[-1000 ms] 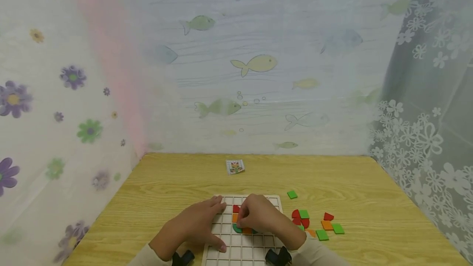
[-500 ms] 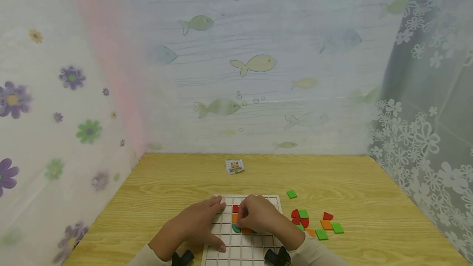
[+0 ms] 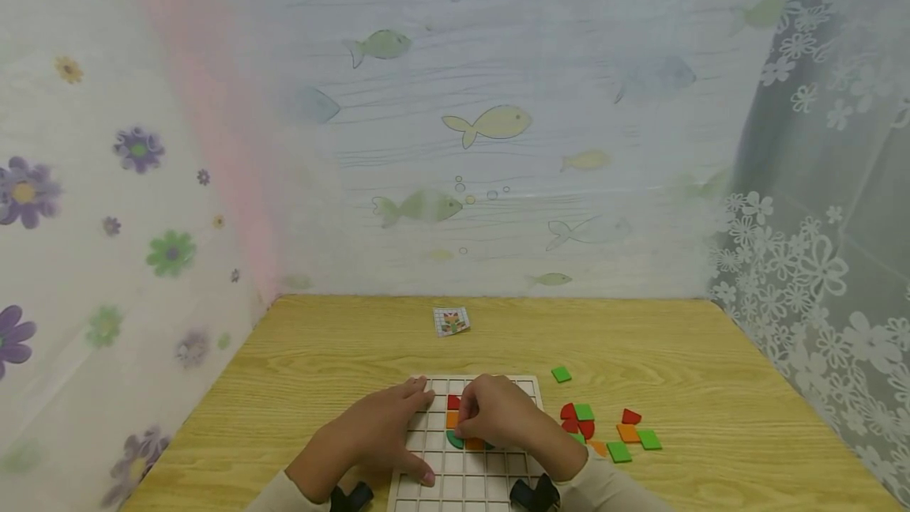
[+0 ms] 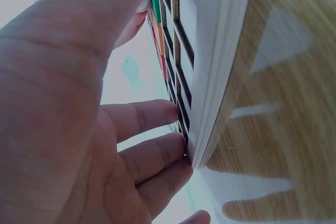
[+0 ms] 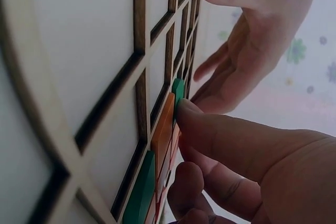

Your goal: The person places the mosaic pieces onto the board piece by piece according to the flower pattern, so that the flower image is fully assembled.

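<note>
A pale wooden grid board (image 3: 453,487) lies on the table at the front. My left hand (image 3: 384,425) is spread over its left side, fingertips at the far left edge and thumb down on the cells. Over the board's middle, my right hand (image 3: 501,413) has curled fingers and pinches at a dark green rounded tile (image 5: 178,91), thumb tip against it. Beside that tile sits an orange tile (image 5: 163,121), then another dark green tile (image 5: 140,192). Farther up the board are an orange tile (image 3: 451,419) and a red tile (image 3: 453,401). My right hand hides the neighbouring cells.
Right of the board lie loose tiles: several red and green ones, such as a green square (image 3: 620,452), and an orange square (image 3: 629,433). A lone green square (image 3: 562,374) lies farther back. A small pattern card (image 3: 451,321) rests toward the table's far edge.
</note>
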`<state>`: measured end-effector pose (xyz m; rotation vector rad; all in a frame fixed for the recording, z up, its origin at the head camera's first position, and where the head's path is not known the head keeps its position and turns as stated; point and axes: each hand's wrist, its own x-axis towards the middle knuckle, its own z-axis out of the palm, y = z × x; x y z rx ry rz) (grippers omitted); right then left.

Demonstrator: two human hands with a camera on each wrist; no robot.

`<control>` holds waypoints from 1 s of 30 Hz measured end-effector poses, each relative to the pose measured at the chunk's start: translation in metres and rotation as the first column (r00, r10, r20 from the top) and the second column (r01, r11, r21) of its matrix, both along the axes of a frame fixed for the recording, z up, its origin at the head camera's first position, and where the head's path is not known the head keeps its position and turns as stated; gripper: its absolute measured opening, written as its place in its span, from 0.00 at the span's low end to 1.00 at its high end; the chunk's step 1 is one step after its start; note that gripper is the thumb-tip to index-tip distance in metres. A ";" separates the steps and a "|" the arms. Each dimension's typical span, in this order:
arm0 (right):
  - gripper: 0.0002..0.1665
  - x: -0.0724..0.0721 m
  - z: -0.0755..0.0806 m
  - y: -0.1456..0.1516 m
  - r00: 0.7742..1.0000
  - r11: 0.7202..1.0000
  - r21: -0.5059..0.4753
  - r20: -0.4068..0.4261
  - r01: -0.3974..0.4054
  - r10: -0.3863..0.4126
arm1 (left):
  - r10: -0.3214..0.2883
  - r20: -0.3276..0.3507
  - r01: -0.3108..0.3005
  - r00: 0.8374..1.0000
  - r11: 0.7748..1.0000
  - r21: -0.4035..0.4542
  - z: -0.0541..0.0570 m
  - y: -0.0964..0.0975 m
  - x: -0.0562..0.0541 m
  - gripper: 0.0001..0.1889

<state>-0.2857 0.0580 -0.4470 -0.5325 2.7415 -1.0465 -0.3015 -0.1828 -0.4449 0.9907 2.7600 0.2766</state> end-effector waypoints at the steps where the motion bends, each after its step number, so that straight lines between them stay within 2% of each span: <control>1: 0.13 0.000 0.000 0.000 1.000 1.000 0.000 -0.003 0.001 -0.001 | 0.000 -0.002 0.000 1.000 1.000 -0.001 0.000 0.000 0.000 0.64; 18: 0.11 0.001 0.008 0.006 1.000 1.000 -0.001 -0.013 0.002 -0.002 | 0.007 0.004 -0.007 1.000 1.000 -0.011 0.003 0.001 0.000 0.63; 26: 0.11 -0.001 0.007 0.022 0.999 1.000 0.029 -0.042 0.004 -0.003 | 0.004 0.010 -0.004 1.000 1.000 -0.022 0.001 0.001 -0.001 0.62; 30: 0.10 -0.001 0.011 0.034 0.998 1.000 0.009 -0.055 0.002 -0.002 | 0.004 0.017 -0.004 1.000 1.000 -0.019 0.001 0.001 -0.002 0.62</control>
